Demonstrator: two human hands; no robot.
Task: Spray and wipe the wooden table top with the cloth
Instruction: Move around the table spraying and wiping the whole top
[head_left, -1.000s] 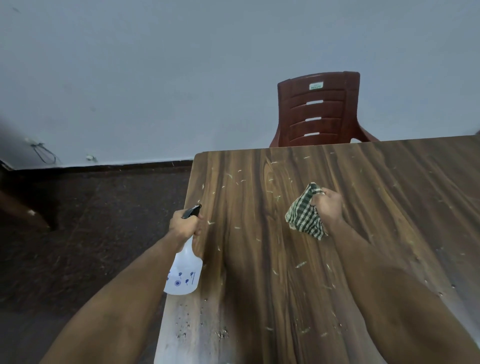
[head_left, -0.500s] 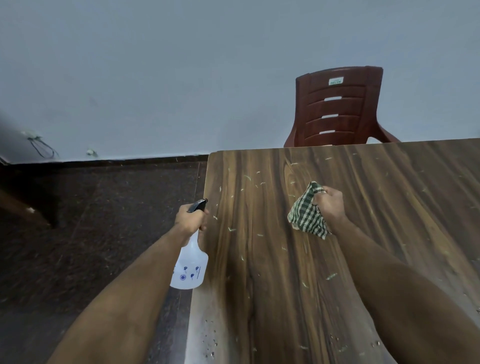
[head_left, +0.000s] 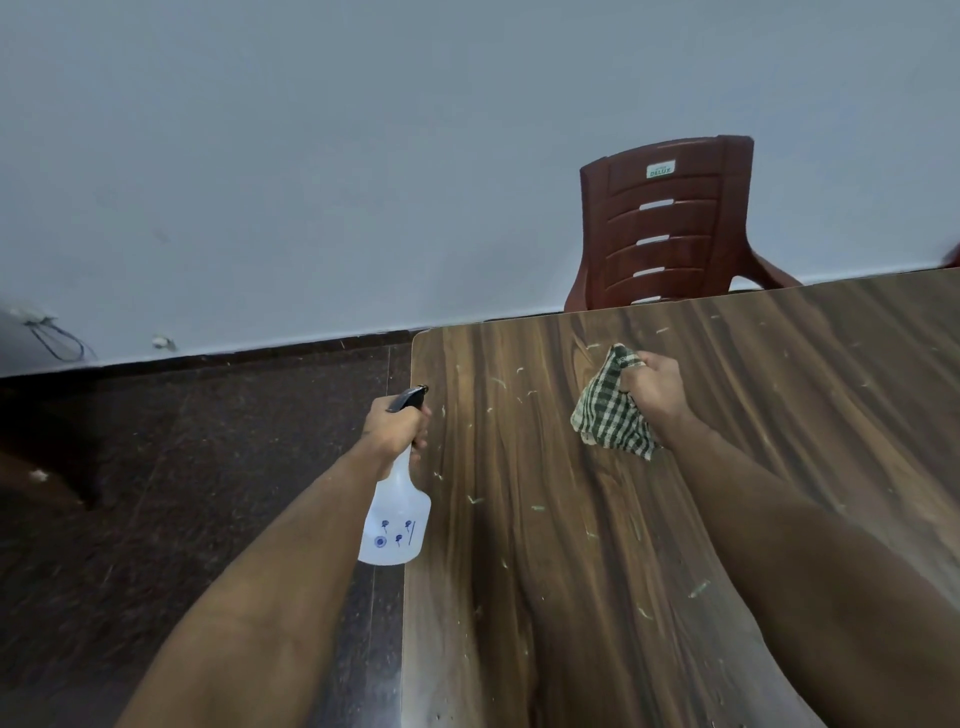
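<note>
The dark wooden table top (head_left: 753, 415) fills the lower right, strewn with small pale scraps. My left hand (head_left: 397, 428) grips the neck of a white spray bottle (head_left: 397, 525) with a black nozzle, held just off the table's left edge, nozzle pointing over the wood. My right hand (head_left: 657, 389) clutches a bunched green-and-white checked cloth (head_left: 613, 415) that hangs down onto the table surface near the far edge.
A reddish-brown plastic chair (head_left: 670, 223) stands behind the table's far edge against the pale wall. Dark speckled floor (head_left: 182, 493) lies left of the table. A cable (head_left: 57, 338) hangs low on the wall at far left.
The view has shifted left, so the table and chair sit further right in frame. Both hands keep their grips, the bottle still beside the left edge and the cloth on the wood.
</note>
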